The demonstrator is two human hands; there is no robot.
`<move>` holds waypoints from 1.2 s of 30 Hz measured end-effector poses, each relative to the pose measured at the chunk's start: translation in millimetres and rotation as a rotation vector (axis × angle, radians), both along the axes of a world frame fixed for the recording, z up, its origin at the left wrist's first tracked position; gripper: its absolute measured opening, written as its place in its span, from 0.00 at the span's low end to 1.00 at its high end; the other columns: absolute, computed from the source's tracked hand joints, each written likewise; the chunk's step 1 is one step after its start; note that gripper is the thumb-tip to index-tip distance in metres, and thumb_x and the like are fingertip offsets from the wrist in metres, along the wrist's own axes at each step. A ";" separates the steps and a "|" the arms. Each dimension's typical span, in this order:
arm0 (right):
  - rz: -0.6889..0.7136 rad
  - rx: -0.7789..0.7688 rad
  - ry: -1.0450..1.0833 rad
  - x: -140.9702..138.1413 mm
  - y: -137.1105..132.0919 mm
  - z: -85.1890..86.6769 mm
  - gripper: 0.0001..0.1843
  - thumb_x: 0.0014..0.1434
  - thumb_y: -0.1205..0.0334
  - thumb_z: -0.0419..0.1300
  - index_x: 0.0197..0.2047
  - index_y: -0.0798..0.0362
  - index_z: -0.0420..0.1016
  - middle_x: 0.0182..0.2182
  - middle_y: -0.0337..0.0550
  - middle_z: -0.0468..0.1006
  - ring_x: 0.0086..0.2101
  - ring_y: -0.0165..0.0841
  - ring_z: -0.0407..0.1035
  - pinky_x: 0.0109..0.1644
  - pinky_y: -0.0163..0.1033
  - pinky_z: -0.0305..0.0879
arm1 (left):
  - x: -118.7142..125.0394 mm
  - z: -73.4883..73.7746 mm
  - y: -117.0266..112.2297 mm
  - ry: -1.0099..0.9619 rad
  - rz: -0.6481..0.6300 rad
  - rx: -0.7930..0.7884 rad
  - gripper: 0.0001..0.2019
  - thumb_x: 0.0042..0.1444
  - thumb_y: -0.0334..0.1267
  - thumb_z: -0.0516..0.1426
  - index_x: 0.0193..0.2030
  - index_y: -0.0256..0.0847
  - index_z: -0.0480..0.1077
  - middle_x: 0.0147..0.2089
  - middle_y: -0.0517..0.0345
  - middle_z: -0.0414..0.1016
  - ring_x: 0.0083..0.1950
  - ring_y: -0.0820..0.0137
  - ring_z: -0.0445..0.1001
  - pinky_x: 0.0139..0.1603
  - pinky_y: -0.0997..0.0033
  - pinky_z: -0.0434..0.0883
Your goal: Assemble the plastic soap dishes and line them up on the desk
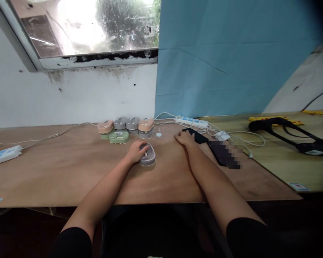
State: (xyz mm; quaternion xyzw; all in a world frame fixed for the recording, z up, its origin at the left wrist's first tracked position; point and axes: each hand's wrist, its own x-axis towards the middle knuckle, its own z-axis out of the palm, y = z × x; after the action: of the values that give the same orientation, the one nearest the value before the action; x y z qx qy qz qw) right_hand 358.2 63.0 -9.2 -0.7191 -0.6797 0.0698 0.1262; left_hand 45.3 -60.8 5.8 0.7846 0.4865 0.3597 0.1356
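Observation:
My left hand point(136, 151) lies over the left side of a grey rounded box point(149, 157) with a lid, its fingers curled onto the top. A light strip on the lid shows beside my fingertips. My right hand point(185, 138) rests on the table with its fingers spread, at the near left end of a dark flat case point(200, 137). Behind my left hand stand several similar boxes: a green one point(119, 137) in front, with grey ones point(132, 123) and peach ones point(146, 124) stacked on others.
A dark, partly pixelated object point(223, 154) lies right of my right hand. White cables point(231, 134) and a power strip point(191, 122) run along the back. Another power strip point(5, 154) is at far left. A black strapped frame point(290, 134) sits on the right-hand table.

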 end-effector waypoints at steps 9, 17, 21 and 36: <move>-0.171 -0.001 0.031 17.3 -0.4 -0.8 0.29 0.60 0.45 0.50 0.51 0.59 0.75 0.59 0.62 0.65 0.66 0.57 0.40 0.63 0.70 0.33 | 1.6 1.2 -0.9 0.008 0.000 -0.005 0.15 0.59 0.44 0.55 0.48 0.40 0.75 0.48 0.50 0.77 0.50 0.62 0.73 0.55 0.61 0.67; -0.158 0.147 0.007 10.2 -20.0 5.6 0.25 0.60 0.50 0.51 0.52 0.59 0.73 0.55 0.61 0.70 0.62 0.56 0.49 0.63 0.69 0.36 | -3.1 0.2 3.3 -0.014 -0.016 0.010 0.17 0.63 0.47 0.51 0.47 0.40 0.75 0.47 0.51 0.77 0.50 0.63 0.73 0.54 0.63 0.68; 0.169 0.416 0.067 -30.7 -45.0 21.7 0.28 0.63 0.50 0.49 0.61 0.58 0.65 0.59 0.56 0.67 0.59 0.47 0.57 0.65 0.54 0.45 | -9.7 -0.1 6.1 -0.037 0.013 0.006 0.19 0.64 0.48 0.48 0.47 0.40 0.74 0.47 0.51 0.77 0.50 0.64 0.73 0.54 0.64 0.67; 0.842 0.294 0.460 -134.6 -106.1 14.5 0.28 0.59 0.39 0.55 0.52 0.50 0.74 0.47 0.46 0.78 0.45 0.39 0.72 0.49 0.41 0.66 | -24.0 -4.5 12.3 -0.344 0.222 -0.149 0.28 0.63 0.58 0.44 0.52 0.37 0.70 0.50 0.45 0.76 0.53 0.57 0.73 0.56 0.56 0.66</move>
State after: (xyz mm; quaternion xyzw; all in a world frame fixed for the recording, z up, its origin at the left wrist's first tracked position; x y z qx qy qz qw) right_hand 223.6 -43.1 5.4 -0.3228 -0.8682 0.1749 0.3338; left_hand 21.4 -48.5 1.3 0.6412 0.5648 0.4638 0.2339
